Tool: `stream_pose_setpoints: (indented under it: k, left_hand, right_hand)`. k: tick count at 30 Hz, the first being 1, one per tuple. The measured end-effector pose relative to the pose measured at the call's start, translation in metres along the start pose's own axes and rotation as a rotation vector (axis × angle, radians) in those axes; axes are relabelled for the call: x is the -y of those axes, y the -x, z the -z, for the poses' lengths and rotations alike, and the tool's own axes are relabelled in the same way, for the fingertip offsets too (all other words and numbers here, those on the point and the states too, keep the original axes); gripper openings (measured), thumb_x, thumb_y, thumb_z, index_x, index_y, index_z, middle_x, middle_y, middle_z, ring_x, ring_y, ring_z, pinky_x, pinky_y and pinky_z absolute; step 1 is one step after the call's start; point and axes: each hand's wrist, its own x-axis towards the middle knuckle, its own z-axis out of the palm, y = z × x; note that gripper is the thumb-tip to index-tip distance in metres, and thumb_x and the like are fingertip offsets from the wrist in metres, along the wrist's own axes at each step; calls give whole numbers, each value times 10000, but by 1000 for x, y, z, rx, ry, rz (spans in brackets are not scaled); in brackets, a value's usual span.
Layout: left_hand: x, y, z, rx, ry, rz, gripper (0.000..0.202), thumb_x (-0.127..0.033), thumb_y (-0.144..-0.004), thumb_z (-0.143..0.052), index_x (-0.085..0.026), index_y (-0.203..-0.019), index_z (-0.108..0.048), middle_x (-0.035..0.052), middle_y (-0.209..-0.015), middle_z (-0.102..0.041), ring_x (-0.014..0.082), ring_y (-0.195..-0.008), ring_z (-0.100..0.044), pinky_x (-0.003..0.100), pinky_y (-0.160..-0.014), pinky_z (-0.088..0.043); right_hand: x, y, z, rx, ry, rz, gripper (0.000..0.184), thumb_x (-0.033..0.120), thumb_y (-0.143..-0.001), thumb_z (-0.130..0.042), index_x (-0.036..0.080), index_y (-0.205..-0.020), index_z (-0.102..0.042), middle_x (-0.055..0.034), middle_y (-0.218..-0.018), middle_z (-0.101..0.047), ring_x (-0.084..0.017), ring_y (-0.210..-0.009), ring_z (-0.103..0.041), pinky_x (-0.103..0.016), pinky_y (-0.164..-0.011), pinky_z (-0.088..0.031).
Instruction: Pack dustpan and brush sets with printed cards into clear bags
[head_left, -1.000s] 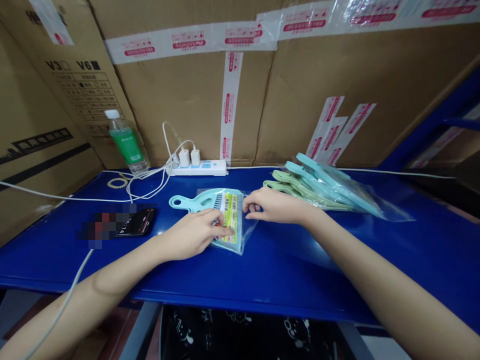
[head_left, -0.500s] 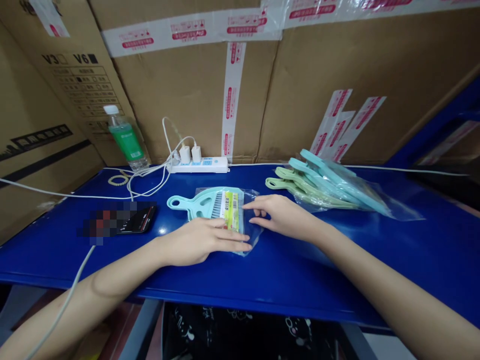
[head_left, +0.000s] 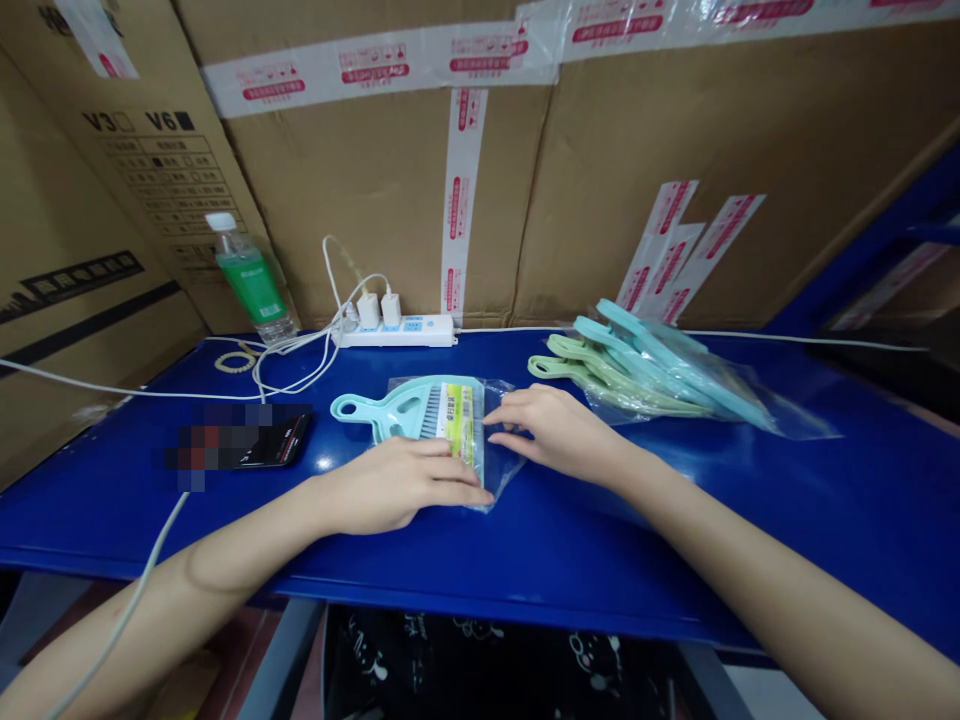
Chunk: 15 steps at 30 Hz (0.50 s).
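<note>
Dustpan (head_left: 409, 408) lies partly under extended left fingers (head_left: 459, 492), its bag (head_left: 501, 468) at parted right fingers (head_left: 508, 412), grip unclear

Light-blue dustpan set (head_left: 390, 415), flat, inside clear bag (head_left: 505, 468); handle (head_left: 358, 407) toward 9 o'clock, yellow-green label (head_left: 456, 420) toward 3.

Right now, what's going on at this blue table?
A person is handling a light-blue dustpan with a brush, its wide end in a clear bag. The left hand lies across its near side, fingers extended. The right hand is at the bag's right-hand part; whether it grips the film isn't clear. Green and light-blue bagged pieces lie piled to the right.
</note>
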Motion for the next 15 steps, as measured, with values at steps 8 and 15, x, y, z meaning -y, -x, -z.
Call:
stream_pose_setpoints:
  k: [8,15]
  left_hand:
    - [0,1,0,-36,-39,-30,523,28,-765,-368,-215,-1183,-568,2,-1119,-665,178,-911,-583,286,-748,-495]
    - [1,1,-2,-43,-65,-43,494,18,-787,-356,-212,-1162,-581,2,-1096,-672,179,-887,-581,294,-729,-494]
  right_hand:
    - [-3,0,-2,-77,-57,-12,115,219,-819,-650,189,-909,-714,-14,-707,-651,-150,-654,-583,-287,-649,-406]
    - [-8,1,-5,-65,-61,-27,193,204,-829,-622,236,-988,-727,-5,-688,-635,-140,-622,-562,-276,-617,-396]
